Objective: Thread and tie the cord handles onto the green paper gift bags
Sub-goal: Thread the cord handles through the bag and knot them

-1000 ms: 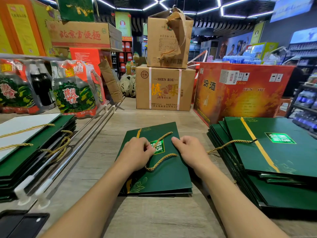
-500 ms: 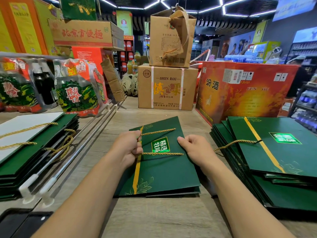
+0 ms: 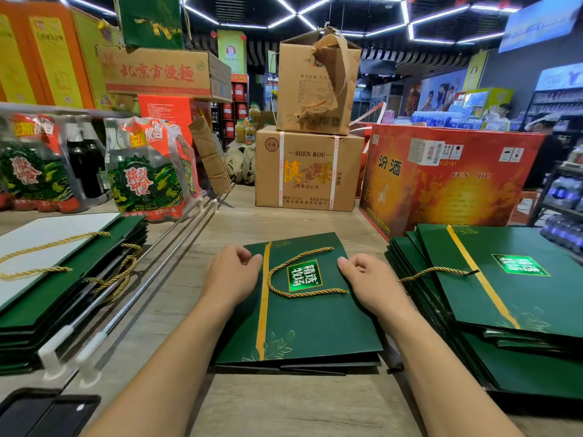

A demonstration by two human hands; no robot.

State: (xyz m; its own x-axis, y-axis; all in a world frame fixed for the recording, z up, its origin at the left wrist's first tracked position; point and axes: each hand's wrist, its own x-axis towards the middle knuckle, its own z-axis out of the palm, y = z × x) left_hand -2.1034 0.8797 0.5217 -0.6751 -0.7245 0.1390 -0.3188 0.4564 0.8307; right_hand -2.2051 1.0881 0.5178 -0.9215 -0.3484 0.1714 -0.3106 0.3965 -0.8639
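Bag (image 3: 303,323) of flat glossy paper under looped twisted cord (image 3: 277,287); left grip (image 3: 232,275) and right grip (image 3: 369,279) clasp its side edges.

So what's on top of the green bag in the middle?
A gold cord handle loops over the green bag, around its shiny label. The left hand and right hand rest on its side edges. The right hand covers where the cord's ends go.

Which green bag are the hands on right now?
The centre bag, between left hand and right hand, gold cord looped across its label; left stack and right stack lie untouched.
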